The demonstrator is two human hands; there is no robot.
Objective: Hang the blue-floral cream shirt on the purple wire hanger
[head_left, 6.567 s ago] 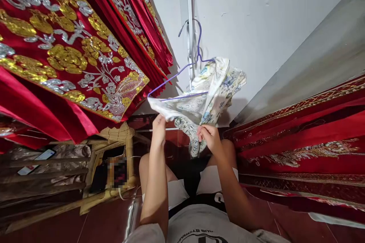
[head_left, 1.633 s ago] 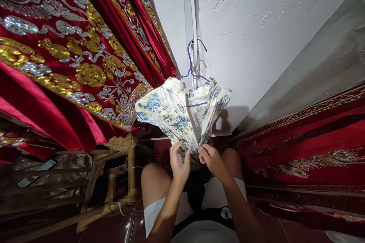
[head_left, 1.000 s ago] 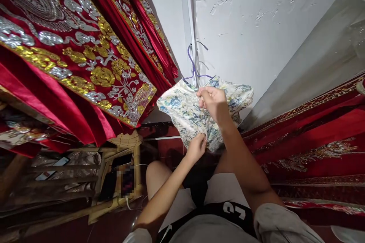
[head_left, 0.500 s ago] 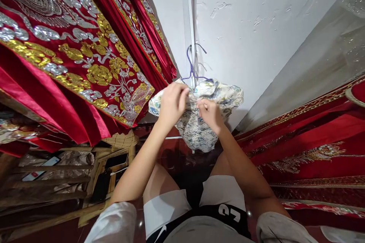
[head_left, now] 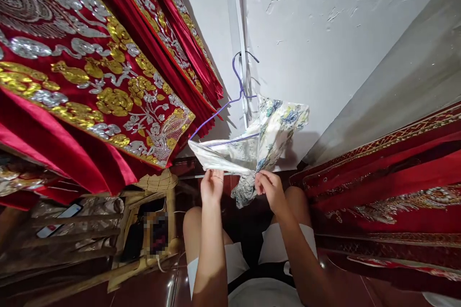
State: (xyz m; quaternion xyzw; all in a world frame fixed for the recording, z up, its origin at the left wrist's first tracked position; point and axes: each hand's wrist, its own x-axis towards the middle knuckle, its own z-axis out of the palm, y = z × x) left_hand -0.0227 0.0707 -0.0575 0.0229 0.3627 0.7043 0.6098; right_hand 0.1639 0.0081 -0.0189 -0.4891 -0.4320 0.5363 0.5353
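One white-painted wall with flaking patches (head_left: 317, 24) filled the back of my head view. Red satin cloth sequinned in gold and silver (head_left: 115, 100) hung to its left, above a yellow-brown bamboo frame (head_left: 173, 220). Before the wall I saw a thin white cloth blouse printed with blue flowers (head_left: 283, 117), partly on a slim purple hanger (head_left: 235, 64). Half a second earlier the blouse had covered the hanger's left arm; now that arm was bare, the cloth turned down, its paler inside showing. Both hands had come lower. The right hand (head_left: 269, 187) pinched the front edge above the gathered waist; the left hand (head_left: 212, 184), formerly at the neckline, touched the turned-down edge, though I couldn't tell whether it gripped.
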